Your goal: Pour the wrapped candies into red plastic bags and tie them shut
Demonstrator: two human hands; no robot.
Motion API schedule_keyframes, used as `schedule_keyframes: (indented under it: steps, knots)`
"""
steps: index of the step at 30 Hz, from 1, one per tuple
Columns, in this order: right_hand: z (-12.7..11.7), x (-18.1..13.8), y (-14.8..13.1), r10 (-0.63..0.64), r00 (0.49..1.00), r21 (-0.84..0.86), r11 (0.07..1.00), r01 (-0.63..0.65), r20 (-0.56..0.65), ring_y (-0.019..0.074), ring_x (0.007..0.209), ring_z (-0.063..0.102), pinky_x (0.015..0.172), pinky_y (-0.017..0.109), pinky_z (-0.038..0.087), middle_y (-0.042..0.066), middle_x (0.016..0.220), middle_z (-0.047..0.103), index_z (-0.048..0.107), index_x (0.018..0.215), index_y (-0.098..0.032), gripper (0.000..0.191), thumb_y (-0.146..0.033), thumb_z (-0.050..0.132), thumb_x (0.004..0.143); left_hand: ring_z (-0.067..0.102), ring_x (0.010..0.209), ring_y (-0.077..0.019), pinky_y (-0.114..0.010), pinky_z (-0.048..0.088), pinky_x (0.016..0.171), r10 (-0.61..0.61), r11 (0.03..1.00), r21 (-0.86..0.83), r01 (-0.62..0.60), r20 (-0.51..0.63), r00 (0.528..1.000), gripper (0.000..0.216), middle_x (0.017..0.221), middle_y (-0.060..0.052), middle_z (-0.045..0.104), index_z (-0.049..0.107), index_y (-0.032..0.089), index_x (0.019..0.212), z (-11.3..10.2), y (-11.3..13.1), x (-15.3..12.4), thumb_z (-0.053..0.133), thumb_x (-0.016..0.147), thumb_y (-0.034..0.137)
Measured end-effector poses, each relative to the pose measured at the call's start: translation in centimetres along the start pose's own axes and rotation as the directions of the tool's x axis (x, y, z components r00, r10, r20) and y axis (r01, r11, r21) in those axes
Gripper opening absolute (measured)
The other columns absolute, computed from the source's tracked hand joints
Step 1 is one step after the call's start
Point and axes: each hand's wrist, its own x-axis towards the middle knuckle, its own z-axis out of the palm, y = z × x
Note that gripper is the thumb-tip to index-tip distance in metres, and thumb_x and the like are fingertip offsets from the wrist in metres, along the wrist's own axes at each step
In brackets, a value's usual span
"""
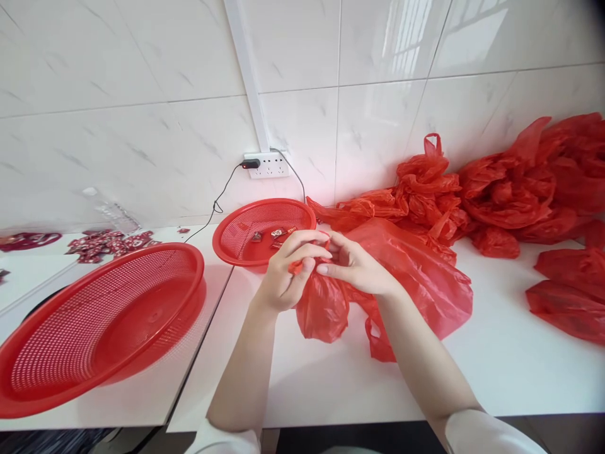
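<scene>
Both my hands meet above the white counter (331, 378), working the top of a small red plastic bag (322, 309) that hangs below them. My left hand (288, 271) is curled round the bag's gathered neck. My right hand (354, 265) pinches the same red plastic from the right, fingers pressed together. Another, larger red plastic bag (425, 284) lies flat on the counter just behind and to the right of my hands.
A large red mesh basket (85, 328) lies tilted at the left. A smaller red basket (246, 221) with a few small packets stands behind my hands. Red bags (510, 189) are heaped along the wall at right. Small red packets (108, 243) lie at far left. A wall socket (267, 165) holds a plugged cable.
</scene>
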Motion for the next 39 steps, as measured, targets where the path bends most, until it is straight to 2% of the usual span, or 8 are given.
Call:
schedule_keyframes:
  steps: [6, 12, 18, 22, 27, 30, 34, 39]
  knots:
    - [-0.8, -0.1, -0.5, 0.024, 0.995, -0.155, 0.987, -0.038, -0.094, 0.0160, 0.090, 0.062, 0.086, 0.030, 0.049, 0.002, 0.094, 0.067, 0.067, 0.096, -0.019, 0.027, -0.042, 0.053, 0.093, 0.058, 0.111, -0.0231, -0.041, 0.046, 0.099, -0.057, 0.994, -0.097, 0.053, -0.042, 0.997, 0.039, 0.118, -0.010, 0.060, 0.072, 0.024, 0.106, -0.3, 0.1, 0.1, 0.035, 0.099, 0.033]
    - [-2.5, -1.0, -1.4, -0.132, 0.936, -0.474, 0.879, -0.042, -0.328, 0.0152, 0.074, 0.061, 0.073, 0.028, 0.049, 0.003, 0.081, 0.068, 0.070, 0.099, -0.019, 0.025, -0.033, 0.050, 0.094, 0.060, 0.109, -0.0210, -0.037, 0.048, 0.096, -0.075, 0.993, 0.079, 0.082, -0.083, 0.994, 0.036, 0.119, -0.007, 0.064, 0.069, 0.025, 0.117, -1.6, -0.3, 0.0, 0.039, 0.098, 0.027]
    - [-5.4, -3.6, -3.4, -0.216, 0.959, -0.803, 0.596, -0.018, -0.182, 0.0186, 0.083, 0.061, 0.077, 0.032, 0.048, 0.005, 0.092, 0.068, 0.070, 0.101, -0.023, 0.024, -0.024, 0.047, 0.094, 0.062, 0.103, -0.0208, -0.037, 0.047, 0.096, -0.100, 0.932, 0.342, 0.121, -0.081, 0.992, 0.031, 0.099, -0.005, 0.072, 0.074, 0.023, 0.097, -5.1, -0.9, -0.7, 0.044, 0.096, 0.026]
    - [-8.4, -5.3, -3.6, -0.179, 0.955, -0.820, 0.564, -0.099, -0.238, 0.0196, 0.083, 0.062, 0.077, 0.033, 0.049, 0.005, 0.093, 0.069, 0.070, 0.096, -0.023, 0.021, -0.029, 0.049, 0.093, 0.063, 0.097, -0.0210, -0.035, 0.048, 0.092, -0.217, 0.867, 0.422, 0.267, -0.163, 0.962, 0.031, 0.093, -0.006, 0.071, 0.072, 0.020, 0.084, -7.8, -1.4, -1.5, 0.045, 0.095, 0.032]
    - [-9.1, -5.9, -3.9, 0.067, 0.965, -0.764, 0.598, -0.243, -0.255, 0.0181, 0.077, 0.062, 0.071, 0.031, 0.049, 0.002, 0.086, 0.070, 0.069, 0.092, -0.022, 0.024, -0.036, 0.049, 0.093, 0.063, 0.081, -0.0212, -0.031, 0.048, 0.077, -0.626, 0.722, 0.406, 0.560, 0.039, 0.779, 0.042, 0.080, -0.005, 0.067, 0.069, 0.019, 0.078, -8.2, -1.2, -1.2, 0.039, 0.093, 0.045]
    - [-8.4, -5.9, -4.3, 0.216, 0.959, -0.776, 0.567, -0.276, -0.183, 0.0171, 0.070, 0.062, 0.064, 0.029, 0.047, -0.001, 0.077, 0.068, 0.070, 0.087, -0.025, 0.024, -0.032, 0.048, 0.093, 0.060, 0.068, -0.0206, -0.030, 0.045, 0.062, -0.731, 0.640, 0.453, 0.620, 0.114, 0.672, 0.044, 0.068, -0.003, 0.062, 0.064, 0.021, 0.068, -8.0, -1.2, -1.1, 0.040, 0.090, 0.050]
    - [-6.9, -5.0, -4.0, 0.194, 0.969, -0.789, 0.567, -0.238, -0.152, 0.0203, 0.086, 0.065, 0.073, 0.032, 0.051, 0.001, 0.097, 0.071, 0.071, 0.099, -0.028, 0.025, -0.020, 0.051, 0.086, 0.064, 0.070, -0.0219, -0.028, 0.044, 0.055, -0.850, 0.522, 0.493, 0.696, 0.232, 0.473, 0.037, 0.073, -0.003, 0.067, 0.068, 0.023, 0.073, -8.0, -1.7, -1.5, 0.052, 0.082, 0.055]
    - [-1.9, -1.8, -0.8, 0.257, 0.965, -0.832, 0.522, -0.186, -0.055, 0.0257, 0.102, 0.063, 0.087, 0.039, 0.049, 0.010, 0.113, 0.067, 0.066, 0.110, -0.021, 0.029, -0.036, 0.054, 0.089, 0.066, 0.100, -0.0259, -0.028, 0.053, 0.070, -0.868, 0.496, 0.430, 0.755, 0.248, 0.429, 0.058, 0.109, -0.007, 0.071, 0.062, 0.028, 0.125, -7.8, -1.7, -1.5, 0.061, 0.076, 0.058]
